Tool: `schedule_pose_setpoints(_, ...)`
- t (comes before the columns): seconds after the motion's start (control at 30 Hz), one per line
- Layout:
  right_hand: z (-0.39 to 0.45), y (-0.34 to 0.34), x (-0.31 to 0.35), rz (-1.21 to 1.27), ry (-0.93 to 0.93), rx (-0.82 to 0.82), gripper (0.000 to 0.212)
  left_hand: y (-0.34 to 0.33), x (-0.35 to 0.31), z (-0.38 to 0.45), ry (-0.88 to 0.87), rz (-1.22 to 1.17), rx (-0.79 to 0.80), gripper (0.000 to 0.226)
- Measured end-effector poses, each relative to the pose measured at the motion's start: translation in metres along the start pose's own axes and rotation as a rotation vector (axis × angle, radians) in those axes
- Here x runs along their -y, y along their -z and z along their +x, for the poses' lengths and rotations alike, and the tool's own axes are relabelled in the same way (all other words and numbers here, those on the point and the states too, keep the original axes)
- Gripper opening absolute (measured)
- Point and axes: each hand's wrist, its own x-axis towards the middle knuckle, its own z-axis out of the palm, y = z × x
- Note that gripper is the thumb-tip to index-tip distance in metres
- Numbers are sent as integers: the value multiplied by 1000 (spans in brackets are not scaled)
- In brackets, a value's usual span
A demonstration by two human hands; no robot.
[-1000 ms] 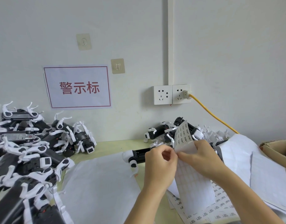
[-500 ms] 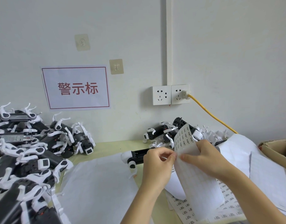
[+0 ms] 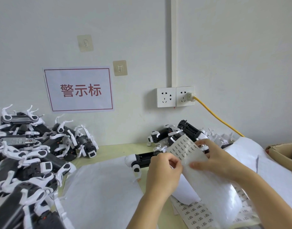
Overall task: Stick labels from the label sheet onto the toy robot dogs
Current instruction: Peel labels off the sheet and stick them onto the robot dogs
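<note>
Peeling at a label sheet (image 3: 188,150) held up over the table (image 3: 109,149).

Left hand (image 3: 161,174) pinches the sheet's near edge; right hand (image 3: 213,160) grips its right side, thumb across. Behind lies 1 toy robot dog (image 3: 142,160); farther back, piles of toy robot dogs (image 3: 31,146).

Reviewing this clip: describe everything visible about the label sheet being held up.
The label sheet is a glossy, translucent white sheet, curled and held upright above the table. Rows of small labels with dark print remain only on its upper part; the print is too small to read, and the lower part looks bare. The right hand grips its right edge, thumb in front. The left hand pinches at its left edge, as if peeling a label. Its lower end hangs over more sheets lying flat below.
</note>
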Motion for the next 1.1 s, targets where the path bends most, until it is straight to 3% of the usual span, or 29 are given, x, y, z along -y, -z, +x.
schedule_pose_setpoints(0.2,4,5,-7,-255,-42,46,66,4,2,2,149,-114,15,27)
schedule_pose_setpoints(0.33,8,-1,-10,-504,114,-182,49,5,5,3,246,-274,-17,29)
schedule_pose_setpoints(0.43,3,-15,4,-289,323,-239,23,5,4,5,306,-388,-87,22)
schedule_pose_setpoints(0.6,-8,-46,21,-239,492,-50,32,11,1,7,384,-533,-148,18)
schedule_pose_setpoints(0.8,-8,-56,20,-220,513,-32,33,15,-3,6,459,-660,-200,18)
schedule_pose_setpoints(0.97,-6,-61,18,-177,501,-37,39,18,-6,8,531,-825,-156,18)
schedule_pose_setpoints(1.03,-4,-63,16,-176,475,-70,39,19,-8,10,497,-839,-122,20)
schedule_pose_setpoints(1.1,-1,-64,12,-171,438,-123,39,21,-5,12,381,-685,-154,22)
